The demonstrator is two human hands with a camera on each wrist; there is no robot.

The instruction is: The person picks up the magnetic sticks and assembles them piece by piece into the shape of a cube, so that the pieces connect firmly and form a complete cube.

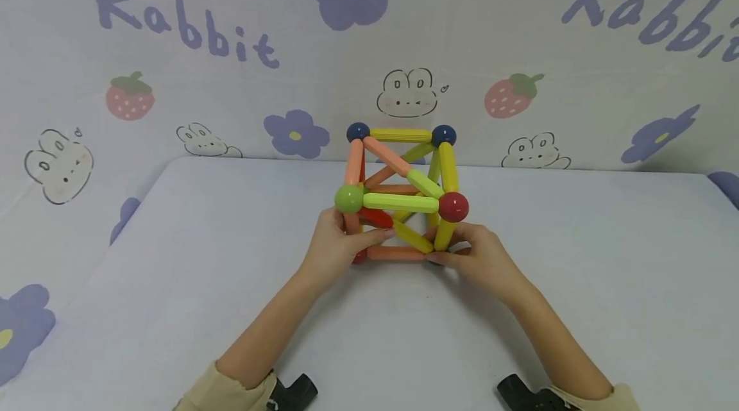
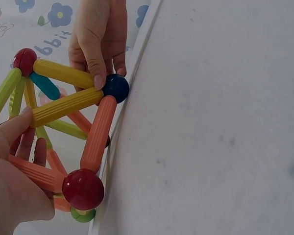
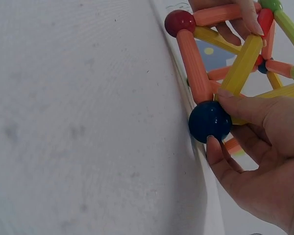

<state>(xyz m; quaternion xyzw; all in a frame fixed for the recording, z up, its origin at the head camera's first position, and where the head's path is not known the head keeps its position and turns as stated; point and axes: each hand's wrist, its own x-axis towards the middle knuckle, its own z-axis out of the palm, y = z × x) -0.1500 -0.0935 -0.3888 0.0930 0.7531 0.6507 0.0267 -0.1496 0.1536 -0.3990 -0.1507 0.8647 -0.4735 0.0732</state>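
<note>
A cube-like frame of magnetic rods and balls stands on the table, its upper front edge a light green rod (image 1: 401, 202) between a green ball (image 1: 349, 199) and a red ball (image 1: 453, 206). On its front face a diagonal joins a red rod (image 1: 376, 217) to a yellow rod (image 1: 412, 236). My left hand (image 1: 331, 247) pinches this diagonal near the joint, beside the left post. At the lower right corner, my right hand (image 1: 482, 260) grips the dark blue ball (image 3: 209, 122) and the yellow rod's end. The lower left red ball (image 2: 83, 190) is partly hidden in the head view.
The white table (image 1: 231, 283) extends around the frame. Behind it hangs a cloth (image 1: 231, 97) printed with rabbits, flowers and strawberries. Black wrist devices (image 1: 294, 392) sit by both sleeves at the near edge.
</note>
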